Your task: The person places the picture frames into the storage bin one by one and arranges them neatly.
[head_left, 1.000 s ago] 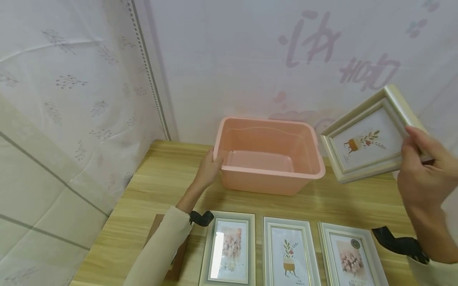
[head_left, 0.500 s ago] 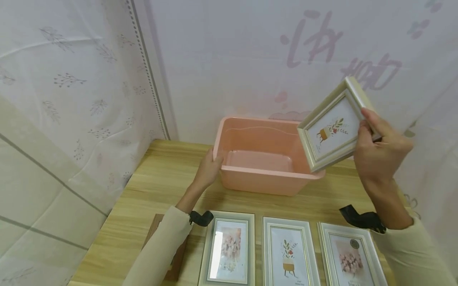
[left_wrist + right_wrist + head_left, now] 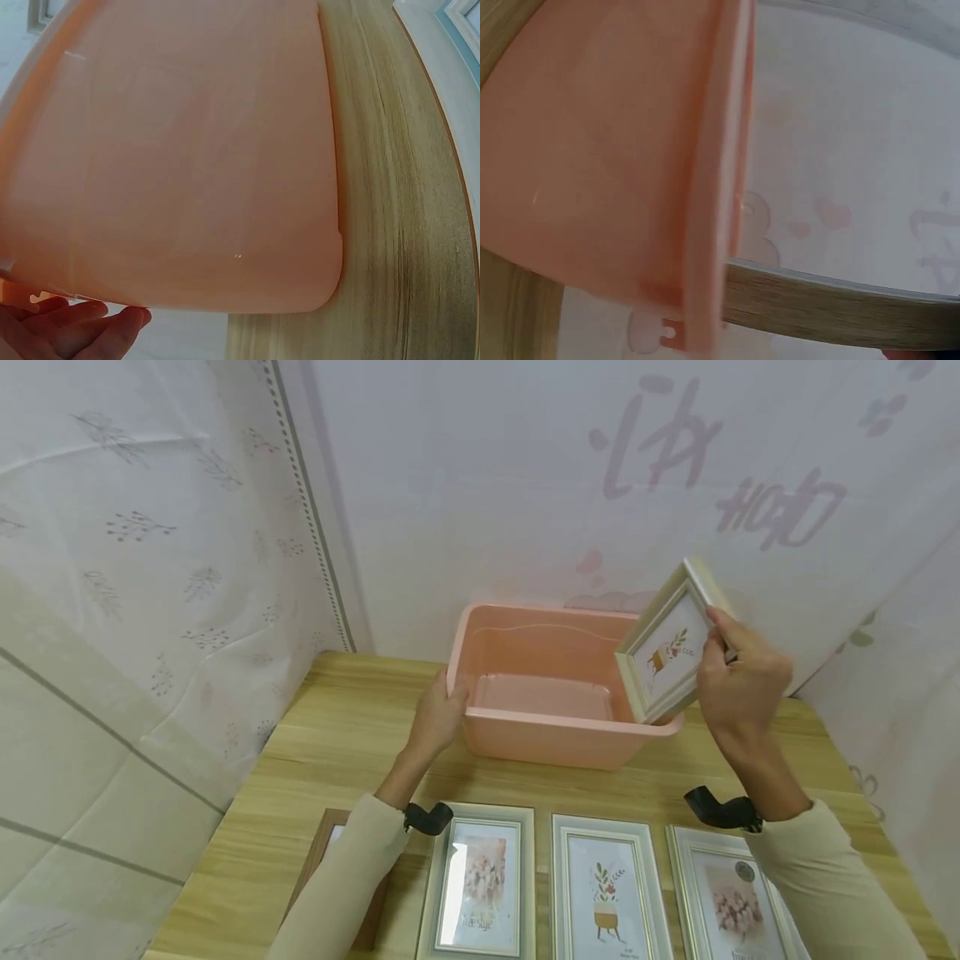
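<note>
A pink plastic tub point(image 3: 555, 742) stands at the back of the wooden table. My left hand point(image 3: 437, 714) grips the rim at its left end; in the left wrist view its fingers point(image 3: 82, 330) show beside the tub wall point(image 3: 187, 165). My right hand point(image 3: 742, 685) pinches a cream picture frame point(image 3: 666, 656) by its right side, thumb in front. Tilted, the frame has its lower corner inside the tub's right end and its upper part above the rim. The right wrist view shows the frame's edge point(image 3: 840, 309) by the tub rim point(image 3: 709, 187).
Three whitish picture frames lie face up in a row along the front: left point(image 3: 480, 885), middle point(image 3: 609, 893) and right point(image 3: 731, 902). A brown frame point(image 3: 318, 852) is partly under my left sleeve. Printed cloth point(image 3: 450, 485) hangs behind the wooden table point(image 3: 300, 752).
My right hand has brought the cream picture frame leftward from beside the tub, then lowered it into the tub's right end. The left hand stays on the rim.
</note>
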`<state>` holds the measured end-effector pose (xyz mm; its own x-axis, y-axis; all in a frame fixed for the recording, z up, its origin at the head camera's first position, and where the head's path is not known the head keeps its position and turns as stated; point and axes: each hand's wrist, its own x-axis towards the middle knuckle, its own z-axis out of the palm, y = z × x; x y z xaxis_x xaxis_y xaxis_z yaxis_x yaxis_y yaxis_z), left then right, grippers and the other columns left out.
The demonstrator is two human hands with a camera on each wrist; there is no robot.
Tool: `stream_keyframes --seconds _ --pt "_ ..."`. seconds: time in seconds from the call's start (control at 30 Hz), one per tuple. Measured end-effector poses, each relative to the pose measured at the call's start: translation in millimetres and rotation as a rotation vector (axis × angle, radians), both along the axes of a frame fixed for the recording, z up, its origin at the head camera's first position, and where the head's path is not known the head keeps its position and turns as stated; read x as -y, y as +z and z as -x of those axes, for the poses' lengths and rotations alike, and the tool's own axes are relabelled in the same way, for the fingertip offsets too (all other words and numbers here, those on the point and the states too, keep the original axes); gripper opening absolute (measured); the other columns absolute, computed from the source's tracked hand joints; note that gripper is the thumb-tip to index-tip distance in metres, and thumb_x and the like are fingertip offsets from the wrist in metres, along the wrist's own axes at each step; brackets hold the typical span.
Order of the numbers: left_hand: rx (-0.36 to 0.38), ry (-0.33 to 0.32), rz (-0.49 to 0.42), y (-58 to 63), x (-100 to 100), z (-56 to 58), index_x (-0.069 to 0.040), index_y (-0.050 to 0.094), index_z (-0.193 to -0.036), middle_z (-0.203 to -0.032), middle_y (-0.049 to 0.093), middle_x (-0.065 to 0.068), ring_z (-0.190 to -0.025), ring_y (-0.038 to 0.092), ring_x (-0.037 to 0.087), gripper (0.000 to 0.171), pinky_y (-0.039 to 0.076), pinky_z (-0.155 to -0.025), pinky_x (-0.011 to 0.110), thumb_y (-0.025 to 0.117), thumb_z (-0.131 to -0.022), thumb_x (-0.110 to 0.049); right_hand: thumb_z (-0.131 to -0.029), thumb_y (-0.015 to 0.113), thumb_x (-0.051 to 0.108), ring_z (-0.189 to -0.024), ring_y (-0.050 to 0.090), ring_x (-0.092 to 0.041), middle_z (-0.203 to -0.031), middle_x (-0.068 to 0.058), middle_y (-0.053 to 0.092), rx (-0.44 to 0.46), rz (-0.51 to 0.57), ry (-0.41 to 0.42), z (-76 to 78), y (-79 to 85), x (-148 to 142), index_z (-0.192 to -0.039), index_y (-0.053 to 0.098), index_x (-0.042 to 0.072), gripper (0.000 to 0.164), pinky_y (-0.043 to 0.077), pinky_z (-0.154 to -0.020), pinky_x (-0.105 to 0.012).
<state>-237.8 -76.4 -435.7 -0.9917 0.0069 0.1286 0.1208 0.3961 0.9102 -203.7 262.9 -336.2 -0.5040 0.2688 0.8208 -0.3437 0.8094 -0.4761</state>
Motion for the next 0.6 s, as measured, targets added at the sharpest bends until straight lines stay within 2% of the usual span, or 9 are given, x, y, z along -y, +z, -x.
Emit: stream_keyframes --seconds 0.1,0.2,0.3,0.4,0.5,0.6 --pt "-0.004 0.013 0.019 0.5 -0.9 0.7 0.008 0.056 -0.132 -0.084 0.056 0.01 -0.063 0.048 0.02 0.041 0.042 -0.052 0.032 0.048 -0.102 -0.018 -0.094 0.058 -0.005 -0.068 0.062 -0.018 -0.104 -0.023 0.076 0.01 -0.04 0.013 4.2 -8.0 0.7 -0.118 0.077 0.001 0.031 0.027 -0.056 -0.003" --pt "-0.017 0.02 0.018 -0.8 -1.6 2.1 0.009 0.057 -0.13 -0.082 0.057 0.012 -0.06 0.047 0.019 0.04 0.04 -0.048 0.03 0.049 -0.101 -0.016 -0.095 0.057 -0.006 -0.064 0.063 -0.035 -0.102 -0.029 0.074 0.016 -0.091 0.02 9.4 -16.3 1.3 -0.119 0.075 -0.002 0.03 0.026 -0.059 -0.003" --pt "-0.042 0.038 0.027 -2.0 -2.2 3.5 0.009 0.058 -0.128 -0.081 0.06 0.013 -0.057 0.048 0.018 0.038 0.039 -0.046 0.029 0.051 -0.099 -0.015 -0.095 0.057 -0.006 -0.061 0.063 -0.039 -0.099 -0.033 0.072 0.026 -0.127 0.002 15.0 -25.1 1.6 -0.121 0.075 -0.003 0.031 0.028 -0.057 -0.009" --pt "-0.065 0.052 0.042 -3.0 -2.7 4.5 0.008 0.06 -0.124 -0.081 0.062 0.014 -0.057 0.049 0.018 0.035 0.041 -0.046 0.029 0.052 -0.098 -0.014 -0.093 0.058 -0.006 -0.057 0.06 -0.04 -0.093 -0.034 0.072 0.031 -0.139 -0.023 20.4 -35.4 2.9 -0.119 0.075 -0.003 0.032 0.036 -0.051 -0.025" --pt "-0.082 0.06 0.061 -2.9 -2.8 4.4 0.007 0.062 -0.117 -0.079 0.061 0.014 -0.057 0.051 0.02 0.03 0.042 -0.047 0.03 0.053 -0.096 -0.012 -0.092 0.058 -0.004 -0.054 0.056 -0.041 -0.087 -0.033 0.071 0.042 -0.171 -0.048 25.1 -46.1 4.1 -0.118 0.076 -0.003 0.031 0.039 -0.047 -0.046" --pt "-0.093 0.056 0.083 -2.0 -3.0 4.8 0.007 0.063 -0.114 -0.079 0.062 0.014 -0.059 0.052 0.021 0.027 0.042 -0.048 0.031 0.054 -0.095 -0.01 -0.093 0.058 -0.001 -0.051 0.054 -0.043 -0.083 -0.033 0.07 0.075 -0.205 -0.068 29.1 -56.7 3.3 -0.118 0.076 -0.001 0.031 0.04 -0.046 -0.054"
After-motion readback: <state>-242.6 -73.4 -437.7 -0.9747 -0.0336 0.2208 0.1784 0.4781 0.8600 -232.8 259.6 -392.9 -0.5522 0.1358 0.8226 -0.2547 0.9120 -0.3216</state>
